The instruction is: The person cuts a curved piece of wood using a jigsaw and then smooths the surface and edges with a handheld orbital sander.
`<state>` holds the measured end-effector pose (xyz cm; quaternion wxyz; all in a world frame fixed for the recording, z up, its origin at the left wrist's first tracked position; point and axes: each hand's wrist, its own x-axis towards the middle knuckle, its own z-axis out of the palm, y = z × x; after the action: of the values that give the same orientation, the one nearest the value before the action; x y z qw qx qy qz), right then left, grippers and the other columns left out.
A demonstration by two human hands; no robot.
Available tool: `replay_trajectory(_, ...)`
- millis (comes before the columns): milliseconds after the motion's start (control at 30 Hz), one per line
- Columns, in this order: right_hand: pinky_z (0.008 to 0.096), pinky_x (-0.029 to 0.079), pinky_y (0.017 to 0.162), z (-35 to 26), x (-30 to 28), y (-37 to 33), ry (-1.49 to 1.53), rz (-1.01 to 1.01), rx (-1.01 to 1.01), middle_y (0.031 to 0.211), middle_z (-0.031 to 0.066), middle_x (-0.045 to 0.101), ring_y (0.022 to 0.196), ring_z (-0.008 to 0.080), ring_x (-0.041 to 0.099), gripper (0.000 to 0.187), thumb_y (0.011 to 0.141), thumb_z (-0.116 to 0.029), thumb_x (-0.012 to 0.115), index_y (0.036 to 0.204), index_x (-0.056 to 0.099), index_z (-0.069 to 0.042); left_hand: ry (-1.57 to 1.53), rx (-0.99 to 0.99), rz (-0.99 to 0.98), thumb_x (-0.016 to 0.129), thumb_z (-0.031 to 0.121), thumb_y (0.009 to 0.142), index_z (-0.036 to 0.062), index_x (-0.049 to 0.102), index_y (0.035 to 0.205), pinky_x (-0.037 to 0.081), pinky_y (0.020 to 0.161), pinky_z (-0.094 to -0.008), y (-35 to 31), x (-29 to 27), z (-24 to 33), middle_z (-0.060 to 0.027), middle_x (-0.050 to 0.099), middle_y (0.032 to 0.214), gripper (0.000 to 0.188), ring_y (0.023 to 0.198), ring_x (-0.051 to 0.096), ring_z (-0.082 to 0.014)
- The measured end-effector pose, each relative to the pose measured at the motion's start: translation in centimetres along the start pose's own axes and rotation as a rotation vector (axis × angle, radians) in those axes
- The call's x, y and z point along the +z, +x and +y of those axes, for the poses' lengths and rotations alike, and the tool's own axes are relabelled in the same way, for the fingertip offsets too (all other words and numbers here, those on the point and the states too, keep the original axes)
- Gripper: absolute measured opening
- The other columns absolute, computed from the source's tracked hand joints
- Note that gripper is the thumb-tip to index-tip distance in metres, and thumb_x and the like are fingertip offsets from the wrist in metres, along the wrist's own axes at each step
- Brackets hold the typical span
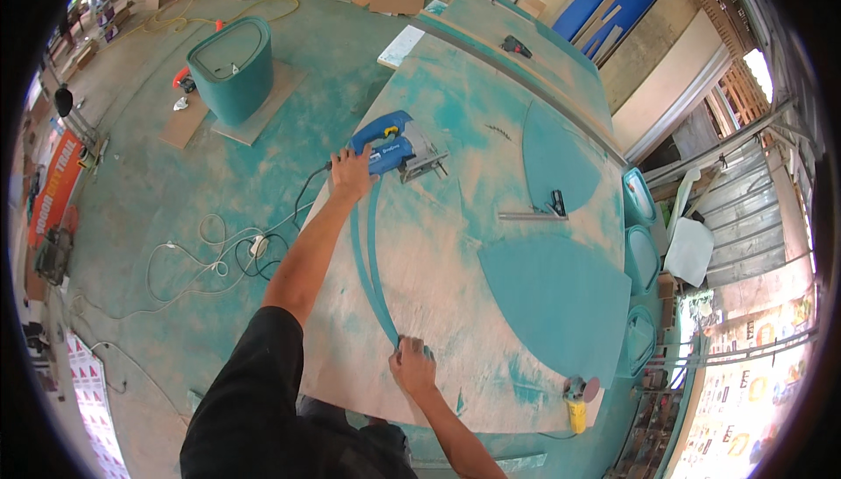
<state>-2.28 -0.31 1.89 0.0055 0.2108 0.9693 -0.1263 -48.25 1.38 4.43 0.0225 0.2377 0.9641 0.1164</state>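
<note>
My left hand (352,174) is closed on the back of a blue jigsaw (385,153), which lies on its side near the left edge of the worktable (420,269). The jigsaw's metal base and blade point to the right. Closer to me, my right hand (413,365) pinches the near end of thin, curved teal strips (368,269). Those strips run up the table toward the jigsaw, and their far ends pass beside my left hand. Two teal curved panels (561,299) lie flat to the right of both hands.
A metal bar with a black handle (532,216) lies between the panels. At the near right corner sits a yellow angle grinder (575,411). Cords (219,251) loop over the floor to the left. A teal tub-shaped piece (231,76) stands beyond, and teal basins (642,260) line the right.
</note>
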Motion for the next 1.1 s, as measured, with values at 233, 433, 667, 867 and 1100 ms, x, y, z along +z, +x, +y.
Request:
replay_trajectory(233,0.0456,0.059,0.071,-2.7,-0.9,1.1,0.095,0.2,-0.04,0.094,0.0142,0.064,0.08,0.0353,0.07,0.018,0.086,-0.018,0.066,0.1,0.065,-0.007,-0.225,-0.22,0.31,0.075,0.034,0.089,0.0064,0.036,0.156,0.031,0.12,-0.0528,-9.7,0.4,-2.5,-0.0228,0.041,0.157,0.083,0.145,0.037,-0.0425)
replay_trajectory(433,0.045,0.062,0.068,-1.2,0.9,-0.7,-0.118,-0.034,-0.072,0.091,0.0166,0.068,0.076,0.0322,0.072,0.02,0.089,-0.012,0.062,0.1,0.067,0.004,-0.489,-0.09,0.301,0.073,0.028,0.091,-0.0079,0.047,0.142,0.037,0.114,-0.0506,-29.6,5.4,0.4,-0.0301,0.052,0.14,0.068,0.137,0.045,-0.0426)
replay_trajectory(667,0.0506,0.06,0.072,-0.9,-8.4,-17.5,0.081,-0.242,-0.117,0.1,0.0207,0.069,0.086,0.0381,0.073,0.026,0.087,-0.017,0.058,0.1,0.067,0.003,-1.336,-0.645,0.011,0.068,0.033,0.099,-0.003,0.056,0.116,0.056,0.081,-0.0389,-39.5,6.1,0.7,-0.0156,0.063,0.102,0.041,0.09,0.066,-0.0294)
replay_trajectory(867,0.0501,0.06,0.075,11.4,-10.2,-31.1,0.298,-0.328,-0.069,0.112,0.0149,0.068,0.105,0.0343,0.069,0.025,0.087,-0.022,0.063,0.106,0.069,-0.006,-2.107,-0.695,-0.556,0.059,0.033,0.105,0.0075,0.051,0.095,0.052,0.062,-0.0375,-48.3,2.8,8.4,-0.0047,0.051,0.079,0.028,0.067,0.058,-0.0205)
replay_trajectory(1100,0.0654,0.027,0.119,22.0,-5.2,-44.3,0.342,-0.21,0.444,0.131,0.0122,0.063,0.133,0.0326,0.055,0.031,0.086,-0.015,0.062,0.115,0.073,-0.015,-1.38,-1.004,-1.222,0.056,0.034,0.108,-0.002,0.059,0.12,0.065,0.08,-0.0355,-68.7,2.1,4.2,-0.0166,0.069,0.113,0.038,0.101,0.07,-0.0266)
